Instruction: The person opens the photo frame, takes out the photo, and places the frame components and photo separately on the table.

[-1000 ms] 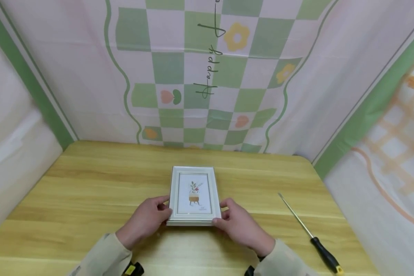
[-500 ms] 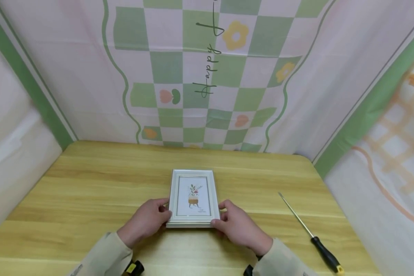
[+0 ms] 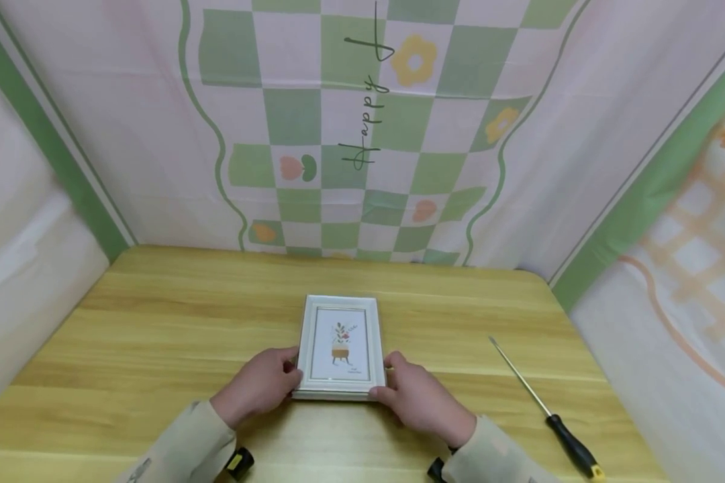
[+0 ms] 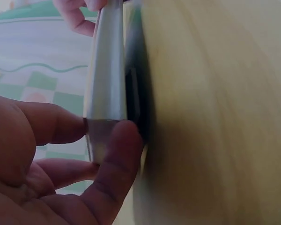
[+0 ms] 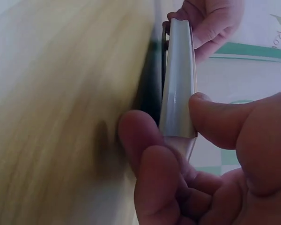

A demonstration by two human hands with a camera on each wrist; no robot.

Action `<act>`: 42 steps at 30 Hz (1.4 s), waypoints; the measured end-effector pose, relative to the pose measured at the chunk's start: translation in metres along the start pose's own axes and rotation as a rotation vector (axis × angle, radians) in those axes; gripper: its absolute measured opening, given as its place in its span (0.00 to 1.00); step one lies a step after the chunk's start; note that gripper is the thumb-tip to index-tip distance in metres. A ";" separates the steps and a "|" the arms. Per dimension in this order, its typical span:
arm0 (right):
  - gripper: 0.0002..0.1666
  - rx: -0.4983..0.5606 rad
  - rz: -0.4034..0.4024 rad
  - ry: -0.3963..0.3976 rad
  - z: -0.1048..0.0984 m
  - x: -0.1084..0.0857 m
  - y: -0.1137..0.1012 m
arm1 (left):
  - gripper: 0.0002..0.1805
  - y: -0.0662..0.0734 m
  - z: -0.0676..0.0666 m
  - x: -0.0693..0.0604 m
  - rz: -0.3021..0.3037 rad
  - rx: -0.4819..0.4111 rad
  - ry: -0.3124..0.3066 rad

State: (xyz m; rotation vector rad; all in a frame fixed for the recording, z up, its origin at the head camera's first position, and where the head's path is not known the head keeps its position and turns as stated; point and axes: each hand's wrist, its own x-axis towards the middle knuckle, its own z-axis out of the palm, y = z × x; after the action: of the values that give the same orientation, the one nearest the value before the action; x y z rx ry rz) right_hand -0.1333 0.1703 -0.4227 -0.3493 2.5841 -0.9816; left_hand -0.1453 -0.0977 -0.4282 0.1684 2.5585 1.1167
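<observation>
A white picture frame [image 3: 338,386], with a print of a plant in a brown legged pot [image 3: 340,349], faces up near the middle of the table. My left hand [image 3: 258,386] grips its near left corner, and my right hand [image 3: 421,396] grips the near right corner. In the left wrist view the left fingers [image 4: 117,164] pinch the frame edge [image 4: 107,84] from both faces. The right thumb [image 5: 220,117] presses the frame's front in the right wrist view, with curled fingers at the corner and back. A dark gap shows between the frame's back and the table.
A screwdriver [image 3: 563,433] with a black and yellow handle lies on the wooden table [image 3: 175,315], right of my right hand. Behind the table hangs a green-and-white checked cloth [image 3: 350,201]. More cloth hangs at both sides.
The frame has shifted slightly toward me, then a little to the right, with both hands still holding it. The screwdriver stays in place.
</observation>
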 end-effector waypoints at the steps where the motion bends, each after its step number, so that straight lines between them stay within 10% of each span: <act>1: 0.24 -0.021 0.003 0.007 0.000 0.000 0.000 | 0.28 0.000 0.001 0.001 0.008 0.016 -0.007; 11: 0.25 -0.113 0.026 0.032 0.001 0.004 0.001 | 0.06 0.003 0.006 0.008 0.047 0.136 -0.037; 20: 0.23 -0.034 0.048 -0.035 -0.002 0.008 0.005 | 0.26 0.008 0.011 0.003 0.204 0.287 0.022; 42: 0.21 0.053 0.058 -0.110 -0.006 0.007 0.007 | 0.31 0.016 0.010 -0.003 0.170 0.349 -0.031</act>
State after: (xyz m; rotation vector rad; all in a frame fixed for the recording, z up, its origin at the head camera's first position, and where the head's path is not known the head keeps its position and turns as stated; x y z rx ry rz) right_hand -0.1427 0.1763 -0.4245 -0.3040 2.4507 -0.9810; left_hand -0.1396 -0.0804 -0.4221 0.4922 2.7316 0.7036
